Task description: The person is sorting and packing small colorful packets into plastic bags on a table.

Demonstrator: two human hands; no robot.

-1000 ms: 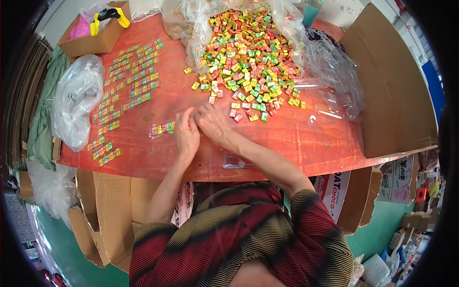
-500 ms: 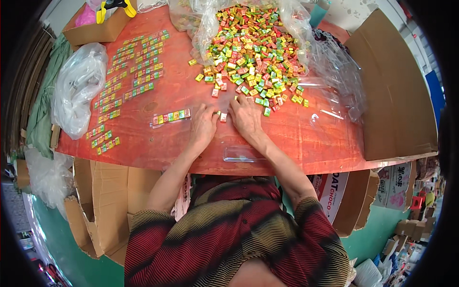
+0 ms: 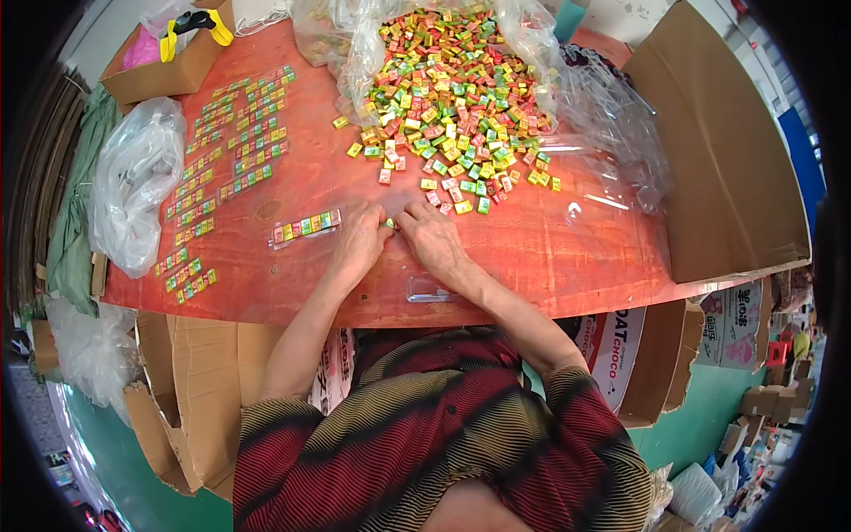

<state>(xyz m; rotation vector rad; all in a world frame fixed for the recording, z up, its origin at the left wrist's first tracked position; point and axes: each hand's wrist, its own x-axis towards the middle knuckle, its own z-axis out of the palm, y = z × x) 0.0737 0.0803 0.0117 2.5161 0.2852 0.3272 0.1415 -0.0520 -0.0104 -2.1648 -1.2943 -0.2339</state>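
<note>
My left hand (image 3: 359, 239) and my right hand (image 3: 433, 238) meet over the table, fingertips close together and fingers bent. A small box with some green on it (image 3: 388, 223) shows at my left fingertips; the rest is covered by the fingers. What lies under my right fingers is hidden. Left of my left hand, a row of small red, yellow and green boxes (image 3: 307, 225) sits in a clear plastic tray. In front of my right hand is another clear tray (image 3: 428, 290). Beyond the hands spreads a big heap of the same small boxes (image 3: 461, 97).
Several finished-looking rows of boxes (image 3: 257, 151) lie at the left. Clear plastic bags (image 3: 137, 186) stand at the left edge, and more plastic (image 3: 612, 124) lies right of the heap. A tall cardboard panel (image 3: 727, 151) rises at the right. An open carton (image 3: 168, 75) sits at the far left.
My hands have drawn closer together and cover most of the small boxes that showed between them. The view has shifted slightly.
</note>
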